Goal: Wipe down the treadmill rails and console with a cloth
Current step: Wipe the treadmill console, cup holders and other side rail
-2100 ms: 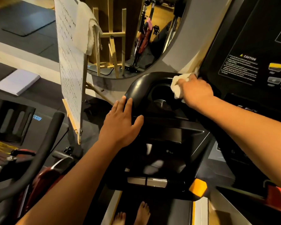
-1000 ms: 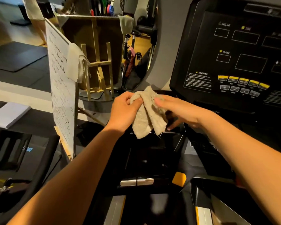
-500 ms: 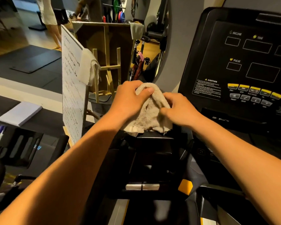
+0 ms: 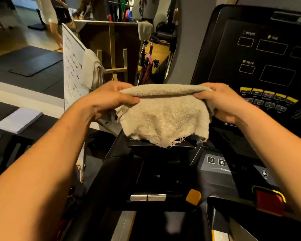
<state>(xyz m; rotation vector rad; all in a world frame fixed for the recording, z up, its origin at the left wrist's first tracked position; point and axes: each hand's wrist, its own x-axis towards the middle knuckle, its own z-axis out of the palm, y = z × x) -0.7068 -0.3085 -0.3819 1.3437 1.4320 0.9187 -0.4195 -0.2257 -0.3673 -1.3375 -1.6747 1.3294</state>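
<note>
both hands (image 4: 109, 100) pinching cloth (image 4: 163, 117), spread between them

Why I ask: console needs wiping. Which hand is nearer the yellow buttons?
Right. The right hand sits just left of the yellow buttons; left hand holds the cloth farther left.

Hidden, cropped, unreadable
The cloth (image 4: 163, 117) partly hides the fingers of the left hand (image 4: 108, 100) and right hand (image 4: 224, 103); the console (image 4: 271, 49) runs off the right edge; the whiteboard (image 4: 71, 75) writing is unreadable.
</note>
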